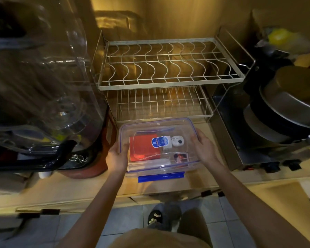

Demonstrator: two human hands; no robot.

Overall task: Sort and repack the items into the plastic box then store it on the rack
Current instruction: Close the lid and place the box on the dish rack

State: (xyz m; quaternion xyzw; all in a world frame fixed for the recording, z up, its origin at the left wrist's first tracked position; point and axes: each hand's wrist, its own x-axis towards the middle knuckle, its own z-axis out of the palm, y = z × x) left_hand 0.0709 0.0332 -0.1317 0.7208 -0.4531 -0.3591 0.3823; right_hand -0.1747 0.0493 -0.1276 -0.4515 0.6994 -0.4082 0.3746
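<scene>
A clear plastic box [145,127] with a blue-trimmed lid and a blue front clasp [160,176] is held over the counter, just in front of the rack's lower shelf [161,104]. My left hand [117,156] grips its left side and my right hand [203,148] grips its right side. Through the lid I see a red flat item [143,146], a white item with a blue label [159,141], a small white round-faced device [177,141] and a small picture card [180,157]. The upper shelf [168,63] of the two-tier wire rack holds nothing.
A large clear dome cover [48,83] and stacked containers crowd the left. Stacked metal pots and pans [290,108] sit on a stove at the right. The counter's front edge [115,196] runs below the box. A slippered foot [159,217] stands on the tiled floor.
</scene>
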